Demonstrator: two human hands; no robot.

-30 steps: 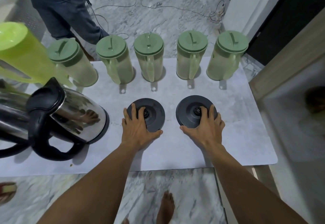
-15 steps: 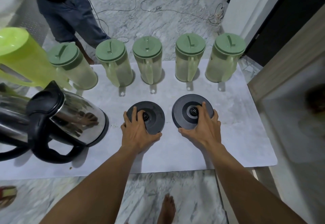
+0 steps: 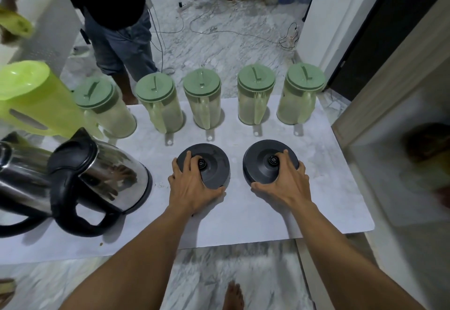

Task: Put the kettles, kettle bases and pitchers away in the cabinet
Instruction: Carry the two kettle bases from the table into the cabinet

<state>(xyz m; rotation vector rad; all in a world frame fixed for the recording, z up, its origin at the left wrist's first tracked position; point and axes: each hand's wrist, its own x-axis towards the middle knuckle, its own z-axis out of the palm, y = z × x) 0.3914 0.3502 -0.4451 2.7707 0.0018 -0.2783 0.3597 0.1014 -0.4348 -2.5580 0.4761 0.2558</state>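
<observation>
My left hand (image 3: 192, 188) and right hand (image 3: 285, 183) each clamp a round dark plastic kettle base (image 3: 211, 168) (image 3: 263, 166) on the white surface (image 3: 328, 200); light, stiff, smooth discs, best pinched at the rims.

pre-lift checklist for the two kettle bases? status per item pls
1. Left hand on left kettle base, fingers over the top, thumb at the near rim: ok.
2. Right hand on right kettle base, same grip: ok.
3. Gap between the two bases, not touching: ok.
4. Steel kettle close to the left forearm's path, leaning in this wide view: not ok, mind the elbow.
5. Lidded pitchers stand behind the bases, clear of the fingers: ok.
6. Power cords under or behind the bases: cannot tell.
</observation>
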